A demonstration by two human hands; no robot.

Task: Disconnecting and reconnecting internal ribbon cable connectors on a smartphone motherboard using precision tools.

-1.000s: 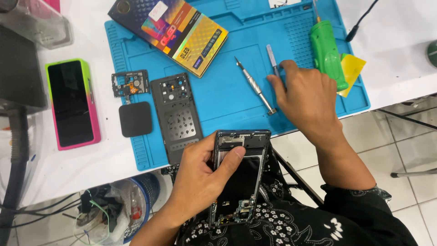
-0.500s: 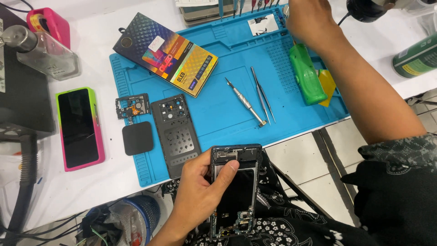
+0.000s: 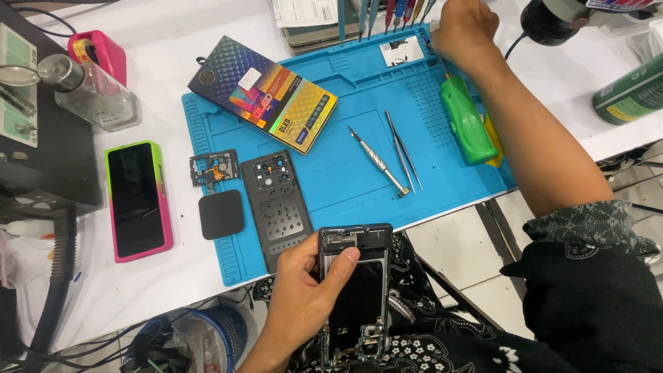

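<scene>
Right hand (image 3: 464,31) fingertips cut off at top edge; opened phone (image 3: 356,290) bottom end hidden.

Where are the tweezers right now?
In the head view, the tweezers lie on the blue mat, right of centre, between the metal screwdriver and the green tool, untouched by either hand.

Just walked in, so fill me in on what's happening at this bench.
A person is working on an opened smartphone. The left hand holds it over the lap, thumb across its exposed frame. The right hand reaches to the far edge of the blue repair mat, by the row of upright tools. On the mat lie a screwdriver, tweezers, a removed back panel and a colourful box.
</scene>
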